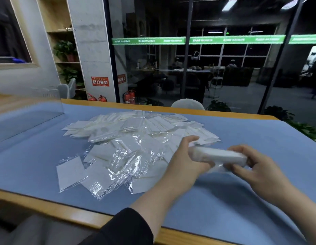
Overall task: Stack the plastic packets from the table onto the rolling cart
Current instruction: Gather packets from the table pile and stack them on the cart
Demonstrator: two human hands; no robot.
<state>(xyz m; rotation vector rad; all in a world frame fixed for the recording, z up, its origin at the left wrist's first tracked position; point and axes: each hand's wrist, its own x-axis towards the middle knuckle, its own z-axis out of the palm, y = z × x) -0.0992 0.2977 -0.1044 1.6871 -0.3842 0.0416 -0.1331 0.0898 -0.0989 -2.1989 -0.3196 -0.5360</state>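
Clear-wrapped white packets lie heaped loose on the blue table. Left hand and right hand each curl round one end of a gathered bundle, near right, likely squaring it for carrying. No rolling cart visible.

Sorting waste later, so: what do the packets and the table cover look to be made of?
Packets: thin clear glossy plastic film, going by the glare and crinkles, around flat white matte inserts, maybe paper or fabric. Table cover: smooth matte blue sheet, without glare; possibly vinyl or felt. Both hands, left and right, hold a bundle.
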